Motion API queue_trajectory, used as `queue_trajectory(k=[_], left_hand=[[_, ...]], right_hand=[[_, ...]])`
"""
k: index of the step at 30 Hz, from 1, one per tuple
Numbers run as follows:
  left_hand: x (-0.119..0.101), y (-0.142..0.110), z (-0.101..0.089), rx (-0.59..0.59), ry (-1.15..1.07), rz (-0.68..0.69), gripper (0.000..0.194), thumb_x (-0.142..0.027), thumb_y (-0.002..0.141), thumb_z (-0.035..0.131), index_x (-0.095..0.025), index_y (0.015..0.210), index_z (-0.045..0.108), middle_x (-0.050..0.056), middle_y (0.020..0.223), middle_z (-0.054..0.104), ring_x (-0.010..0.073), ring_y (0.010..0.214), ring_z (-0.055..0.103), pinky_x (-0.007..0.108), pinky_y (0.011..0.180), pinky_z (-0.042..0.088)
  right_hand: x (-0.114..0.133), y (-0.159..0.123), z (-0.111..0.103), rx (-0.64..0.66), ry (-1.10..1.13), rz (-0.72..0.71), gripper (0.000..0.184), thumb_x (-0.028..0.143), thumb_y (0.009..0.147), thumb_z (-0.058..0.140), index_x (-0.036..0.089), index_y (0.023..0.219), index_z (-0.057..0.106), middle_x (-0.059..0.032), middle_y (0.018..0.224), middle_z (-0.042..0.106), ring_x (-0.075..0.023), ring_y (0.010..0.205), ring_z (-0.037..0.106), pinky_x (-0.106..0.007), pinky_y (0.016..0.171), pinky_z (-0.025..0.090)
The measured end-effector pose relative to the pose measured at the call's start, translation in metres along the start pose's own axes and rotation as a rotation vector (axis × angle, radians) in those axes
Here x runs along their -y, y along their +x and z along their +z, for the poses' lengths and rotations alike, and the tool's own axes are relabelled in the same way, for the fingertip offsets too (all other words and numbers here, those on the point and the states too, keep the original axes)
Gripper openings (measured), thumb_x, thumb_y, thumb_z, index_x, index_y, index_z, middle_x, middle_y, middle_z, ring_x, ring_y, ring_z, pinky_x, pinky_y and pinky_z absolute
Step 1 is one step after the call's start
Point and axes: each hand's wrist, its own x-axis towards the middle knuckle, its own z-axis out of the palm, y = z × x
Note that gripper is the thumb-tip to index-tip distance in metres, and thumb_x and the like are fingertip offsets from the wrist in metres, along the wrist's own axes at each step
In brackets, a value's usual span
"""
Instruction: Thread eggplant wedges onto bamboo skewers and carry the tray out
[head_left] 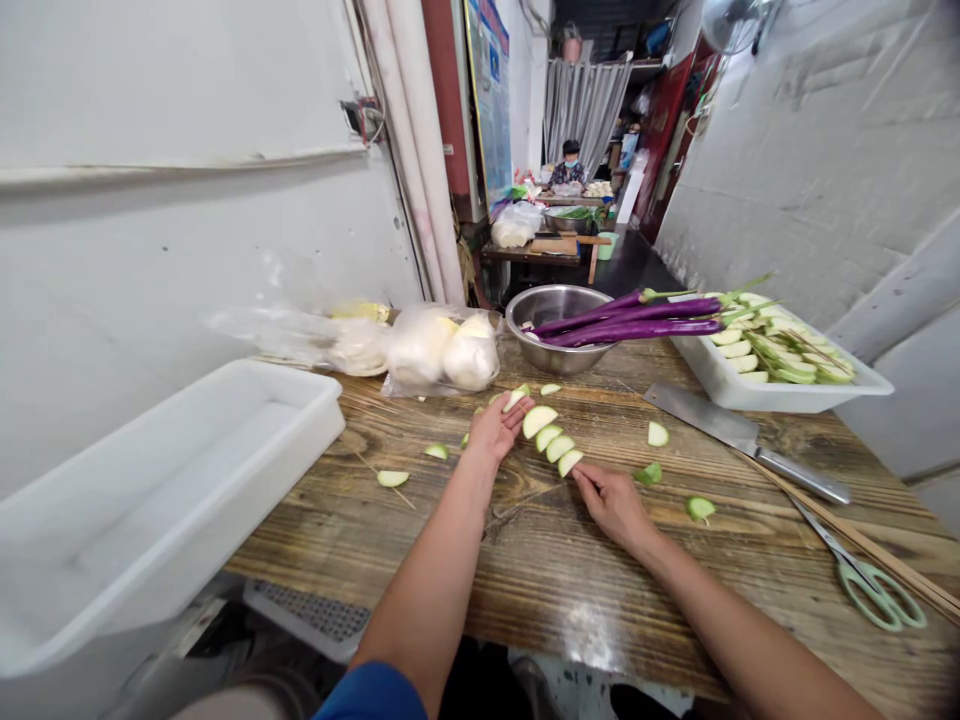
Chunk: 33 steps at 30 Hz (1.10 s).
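Observation:
My right hand (611, 502) is closed in a pinch at the near end of a row of half-round squash slices (559, 447). The slices line up as if threaded on a skewer, though the stick itself is mostly hidden. My left hand (497, 430), palm partly up, holds a single pale squash slice (515, 400) in its fingers, close to the far end of that row. Loose pieces lie about on the wooden table: one slice (393, 479) left of my left forearm, another slice (658, 434) and a green end piece (700, 508) on the right.
A long white tray (313, 385) stands left. Behind my hands are bagged white items (427, 350) and a steel bowl (562, 362) with purple eggplants (630, 328). To the right are a slice-filled tray (787, 398), cleaver (705, 415), wooden skewers (892, 560) and scissors (874, 595). A person (568, 172) sits far back.

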Motion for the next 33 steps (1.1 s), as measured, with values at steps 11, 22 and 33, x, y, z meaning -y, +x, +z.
queue_trajectory(k=[11,22,33], left_hand=[[0.0013,0.0007,-0.0010,0.038,0.019,0.012,0.013,-0.019,0.081,0.055,-0.008,0.085,0.060,0.013,0.076,0.069,0.0172,0.072,0.067,0.028,0.073,0.053],[0.0024,0.0021,-0.0031,0.073,0.090,0.082,0.009,-0.018,0.080,0.056,-0.010,0.082,0.058,0.012,0.077,0.069,0.0176,0.074,0.068,0.028,0.073,0.052],[0.0031,0.0009,-0.0030,0.082,0.150,0.098,0.009,-0.018,0.080,0.056,-0.010,0.082,0.060,0.011,0.075,0.069,0.0163,0.071,0.067,0.028,0.070,0.051]], right_hand=[[0.0005,0.0005,-0.0010,0.013,-0.007,0.011,0.034,0.030,0.089,0.036,0.018,0.079,0.067,-0.0038,0.067,0.066,-0.0150,0.057,0.057,-0.022,0.057,0.040],[-0.0015,0.0004,-0.0007,0.014,0.002,0.027,0.032,0.029,0.088,0.038,0.018,0.082,0.067,-0.0043,0.071,0.068,-0.0161,0.060,0.060,-0.022,0.058,0.042],[-0.0021,0.0000,-0.0006,0.024,-0.009,0.052,0.032,0.029,0.088,0.037,0.018,0.079,0.065,-0.0034,0.068,0.066,-0.0152,0.057,0.058,-0.022,0.056,0.039]])
